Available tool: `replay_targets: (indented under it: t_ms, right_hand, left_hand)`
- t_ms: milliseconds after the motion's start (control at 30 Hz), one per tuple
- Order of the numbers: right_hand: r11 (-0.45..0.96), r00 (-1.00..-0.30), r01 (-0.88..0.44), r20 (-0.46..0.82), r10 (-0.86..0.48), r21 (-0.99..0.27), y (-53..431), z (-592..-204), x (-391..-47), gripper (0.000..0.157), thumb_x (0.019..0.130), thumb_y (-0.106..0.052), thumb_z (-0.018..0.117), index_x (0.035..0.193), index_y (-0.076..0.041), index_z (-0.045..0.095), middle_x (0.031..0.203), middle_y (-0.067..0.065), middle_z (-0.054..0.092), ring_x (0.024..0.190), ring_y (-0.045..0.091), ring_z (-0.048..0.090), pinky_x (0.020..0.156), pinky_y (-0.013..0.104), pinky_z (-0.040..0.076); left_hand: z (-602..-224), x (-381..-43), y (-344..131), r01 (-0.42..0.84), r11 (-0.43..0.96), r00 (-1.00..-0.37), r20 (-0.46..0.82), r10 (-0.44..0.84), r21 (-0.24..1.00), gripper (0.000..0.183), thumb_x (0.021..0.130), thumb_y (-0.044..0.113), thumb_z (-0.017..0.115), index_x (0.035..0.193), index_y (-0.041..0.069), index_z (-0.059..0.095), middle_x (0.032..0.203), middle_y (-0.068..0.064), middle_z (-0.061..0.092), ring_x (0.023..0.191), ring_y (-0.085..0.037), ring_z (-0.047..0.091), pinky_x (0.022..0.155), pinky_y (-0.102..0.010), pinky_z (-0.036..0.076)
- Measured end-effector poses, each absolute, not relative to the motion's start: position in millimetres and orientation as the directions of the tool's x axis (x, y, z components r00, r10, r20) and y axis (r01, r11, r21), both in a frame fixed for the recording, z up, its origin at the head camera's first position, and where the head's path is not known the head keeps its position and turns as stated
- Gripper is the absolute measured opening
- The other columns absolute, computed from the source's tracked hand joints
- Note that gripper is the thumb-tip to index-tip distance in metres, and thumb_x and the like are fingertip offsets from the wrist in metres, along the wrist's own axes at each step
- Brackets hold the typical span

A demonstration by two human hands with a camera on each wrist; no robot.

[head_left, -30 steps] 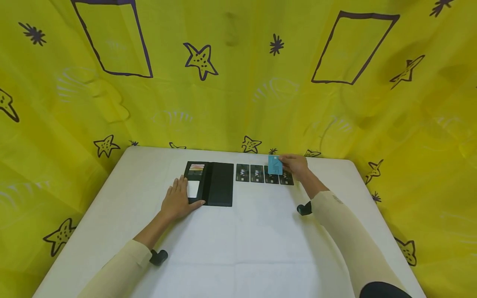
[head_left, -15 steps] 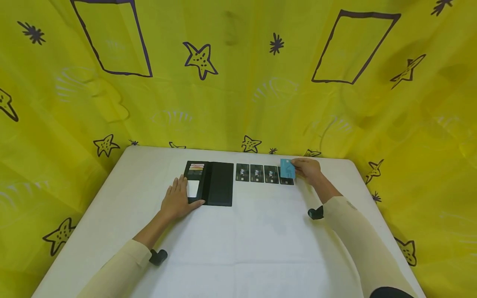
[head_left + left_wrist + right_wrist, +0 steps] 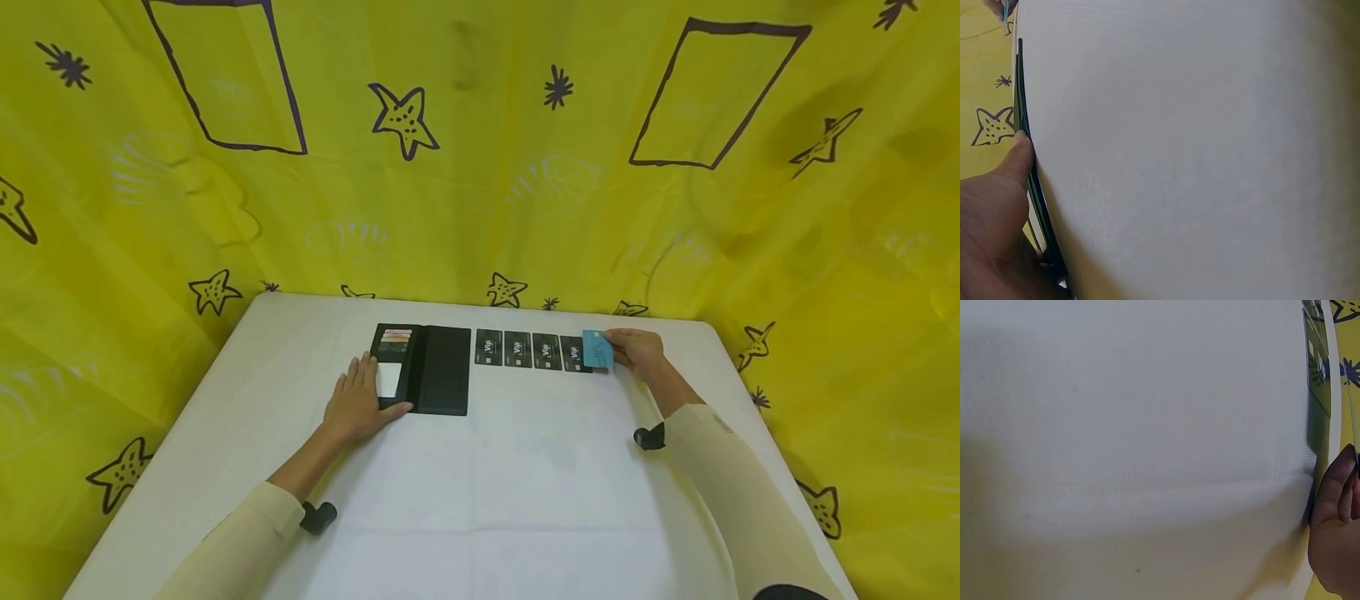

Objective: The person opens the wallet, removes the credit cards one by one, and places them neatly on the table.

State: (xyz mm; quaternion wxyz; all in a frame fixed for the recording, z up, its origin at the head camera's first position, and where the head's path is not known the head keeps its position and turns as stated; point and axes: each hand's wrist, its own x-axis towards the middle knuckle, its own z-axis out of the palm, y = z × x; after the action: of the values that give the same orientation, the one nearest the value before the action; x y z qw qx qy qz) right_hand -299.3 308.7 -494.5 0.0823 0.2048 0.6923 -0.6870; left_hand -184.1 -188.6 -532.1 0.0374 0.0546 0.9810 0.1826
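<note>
Blue card (image 3: 597,349)'s pinched by its right edge in the right hand (image 3: 636,350), overlapping the rightmost black card (image 3: 572,354) in the head view, while the open wallet (image 3: 442,371)'s left part is covered by the left hand (image 3: 354,404), fingers laid straight. Probably light, stiffish, kinda slick plastic, so best held by the edges.

white tabletop (image 3: 480,475): creased, far corners rounded | yellow curtain (image 3: 465,217): hangs beyond far edge and both side edges | outlined star (image 3: 214,293): just past far-left corner
</note>
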Motion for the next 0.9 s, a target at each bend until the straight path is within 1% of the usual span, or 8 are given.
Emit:
replay_targets:
  t_ms: [67, 100, 233, 433, 633, 700, 800, 900]
  right_hand:
    - [0.000, -0.903, 0.396, -0.389, 0.182, -0.918, 310.3, -496.8, -300.6, 0.012, 0.102, -0.007, 0.070, 0.111, -0.004, 0.077, 0.086, -0.008, 0.074, 0.079, 0.004, 0.070, 0.074, 0.019, 0.059]
    - [0.013, -0.905, 0.393, -0.384, 0.185, -0.920, 311.0, -497.1, -301.1, 0.018, 0.102, -0.008, 0.071, 0.118, -0.002, 0.076, 0.086, -0.008, 0.074, 0.079, 0.003, 0.070, 0.074, 0.019, 0.059]
    - [0.079, -0.913, 0.374, -0.352, 0.207, -0.924, 313.9, -495.7, -301.8, 0.039, 0.101, -0.010, 0.072, 0.136, 0.008, 0.065, 0.083, -0.011, 0.073, 0.077, 0.000, 0.071, 0.072, 0.018, 0.059]
    - [0.106, -0.913, 0.367, -0.336, 0.232, -0.924, 315.7, -489.8, -299.1, 0.039, 0.100, -0.007, 0.073, 0.133, 0.012, 0.065, 0.075, -0.010, 0.072, 0.070, 0.001, 0.070, 0.067, 0.020, 0.060]
    - [0.214, -0.901, 0.391, -0.325, 0.288, -0.895, 315.5, -493.7, -301.6, 0.043, 0.100, -0.008, 0.073, 0.135, 0.014, 0.063, 0.073, -0.008, 0.068, 0.066, 0.002, 0.068, 0.066, 0.020, 0.060]
    - [0.278, -0.907, 0.381, -0.298, 0.297, -0.882, 316.8, -497.0, -303.5, 0.042, 0.099, -0.009, 0.075, 0.132, 0.014, 0.065, 0.079, -0.003, 0.070, 0.066, 0.002, 0.066, 0.064, 0.018, 0.058]
    - [0.412, -0.928, 0.341, -0.233, 0.291, -0.845, 317.2, -499.4, -303.3, 0.040, 0.097, -0.013, 0.078, 0.125, 0.013, 0.070, 0.093, 0.009, 0.074, 0.068, 0.005, 0.064, 0.062, 0.017, 0.056]
    - [0.534, -0.946, 0.294, -0.162, 0.280, -0.793, 315.6, -500.3, -301.4, 0.038, 0.096, -0.017, 0.080, 0.119, 0.012, 0.073, 0.105, 0.018, 0.073, 0.069, 0.008, 0.060, 0.058, 0.017, 0.051]
  left_hand:
    - [-532.3, -184.2, -188.8, 0.095, 0.927, -0.991, -0.052, 0.122, 0.363, 0.113, 0.093, 0.057, 0.073, 0.160, -0.015, 0.017, 0.169, -0.034, 0.012, 0.156, -0.051, 0.010, 0.125, -0.062, 0.012]
    - [-532.3, -184.3, -188.9, 0.094, 0.926, -0.991, -0.052, 0.122, 0.364, 0.114, 0.093, 0.057, 0.073, 0.160, -0.015, 0.017, 0.169, -0.034, 0.012, 0.156, -0.051, 0.010, 0.125, -0.062, 0.012]
    - [-533.0, -184.6, -189.3, 0.095, 0.926, -0.991, -0.050, 0.121, 0.365, 0.114, 0.093, 0.057, 0.073, 0.160, -0.015, 0.016, 0.169, -0.034, 0.012, 0.156, -0.051, 0.010, 0.125, -0.062, 0.012]
    - [-533.7, -185.3, -190.0, 0.099, 0.927, -0.991, -0.048, 0.125, 0.361, 0.114, 0.093, 0.058, 0.073, 0.160, -0.015, 0.016, 0.169, -0.034, 0.012, 0.156, -0.051, 0.010, 0.125, -0.062, 0.012]
    - [-533.6, -185.6, -190.1, 0.099, 0.929, -0.990, -0.055, 0.127, 0.356, 0.114, 0.093, 0.058, 0.072, 0.161, -0.015, 0.015, 0.169, -0.034, 0.011, 0.156, -0.050, 0.009, 0.125, -0.061, 0.011]
    - [-533.7, -185.4, -190.2, 0.097, 0.929, -0.991, -0.055, 0.125, 0.357, 0.114, 0.093, 0.058, 0.072, 0.161, -0.014, 0.015, 0.169, -0.033, 0.011, 0.157, -0.050, 0.009, 0.125, -0.061, 0.011]
    - [-534.3, -185.6, -190.3, 0.095, 0.928, -0.991, -0.050, 0.121, 0.360, 0.114, 0.093, 0.058, 0.073, 0.161, -0.014, 0.016, 0.169, -0.033, 0.012, 0.156, -0.050, 0.009, 0.126, -0.061, 0.012]
    - [-534.6, -185.9, -190.2, 0.094, 0.927, -0.992, -0.047, 0.119, 0.363, 0.114, 0.093, 0.058, 0.073, 0.160, -0.014, 0.017, 0.169, -0.033, 0.013, 0.156, -0.050, 0.010, 0.126, -0.061, 0.012]
